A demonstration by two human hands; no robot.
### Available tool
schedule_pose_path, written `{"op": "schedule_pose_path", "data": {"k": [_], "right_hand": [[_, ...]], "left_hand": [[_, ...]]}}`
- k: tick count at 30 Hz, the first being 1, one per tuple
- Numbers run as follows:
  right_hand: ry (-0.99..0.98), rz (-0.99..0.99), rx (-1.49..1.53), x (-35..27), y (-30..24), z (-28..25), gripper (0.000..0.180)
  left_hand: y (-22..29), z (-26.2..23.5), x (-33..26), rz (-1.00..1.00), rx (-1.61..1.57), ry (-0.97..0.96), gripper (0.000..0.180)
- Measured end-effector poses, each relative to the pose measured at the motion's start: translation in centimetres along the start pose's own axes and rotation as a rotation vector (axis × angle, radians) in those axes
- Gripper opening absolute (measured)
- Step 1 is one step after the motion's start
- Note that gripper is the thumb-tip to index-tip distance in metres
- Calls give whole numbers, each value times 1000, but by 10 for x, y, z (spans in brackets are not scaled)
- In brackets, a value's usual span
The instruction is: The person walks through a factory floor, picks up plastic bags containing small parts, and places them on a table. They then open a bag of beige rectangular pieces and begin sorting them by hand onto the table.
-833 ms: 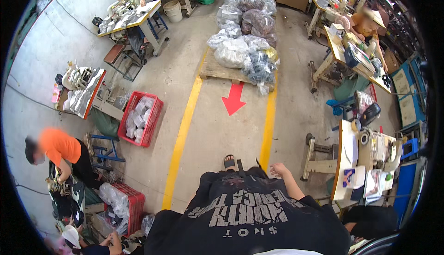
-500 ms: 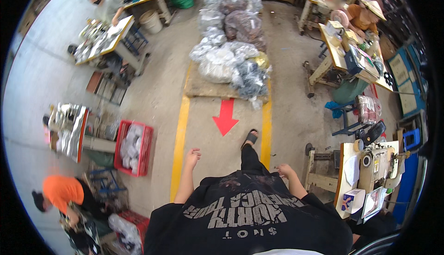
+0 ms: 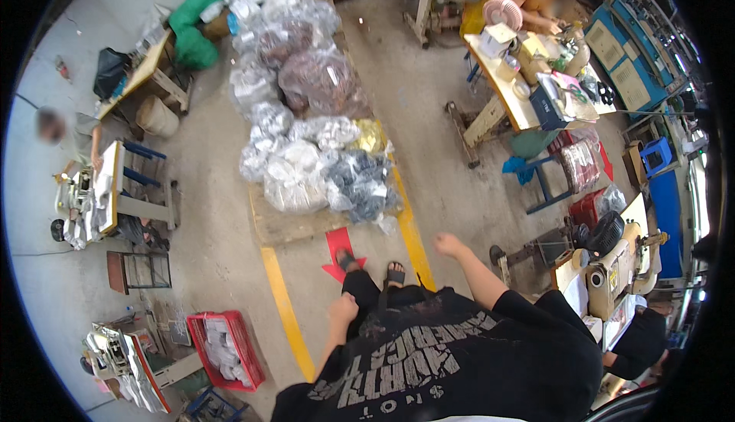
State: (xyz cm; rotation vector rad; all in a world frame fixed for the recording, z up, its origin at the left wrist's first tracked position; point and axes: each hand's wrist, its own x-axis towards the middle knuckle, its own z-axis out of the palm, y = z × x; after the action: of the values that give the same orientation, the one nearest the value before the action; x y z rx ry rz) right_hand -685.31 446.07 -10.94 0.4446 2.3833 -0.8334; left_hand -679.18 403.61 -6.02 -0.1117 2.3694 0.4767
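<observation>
clear bags (image 3: 295, 181) lie piled beyond the left hand (image 3: 343, 309) and right hand (image 3: 449, 244), both curled inward, seemingly empty.

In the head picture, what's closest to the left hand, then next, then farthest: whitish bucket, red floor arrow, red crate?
From the left hand:
1. Red floor arrow, just ahead.
2. Red crate, off to the left.
3. Whitish bucket, far ahead and left.

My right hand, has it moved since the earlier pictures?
Yes, forward: judged against the red floor arrow, your right hand was below its tip in the view and is now higher, nearer the wooden pallet.
</observation>
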Motion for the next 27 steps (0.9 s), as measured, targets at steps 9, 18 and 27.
{"op": "schedule_pose_path", "data": {"k": [9,18,27], "right_hand": [[-134,267,314,123,-94,40,38],[-54,187,-26,338,-110,139,88],[34,-17,-248,464,-107,166,42]], "left_hand": [[-55,-77,140,-101,-399,-87,25],[-82,-35,314,-602,-1106,-308,35],[-15,19,539,-499,-1289,-115,96]]}}
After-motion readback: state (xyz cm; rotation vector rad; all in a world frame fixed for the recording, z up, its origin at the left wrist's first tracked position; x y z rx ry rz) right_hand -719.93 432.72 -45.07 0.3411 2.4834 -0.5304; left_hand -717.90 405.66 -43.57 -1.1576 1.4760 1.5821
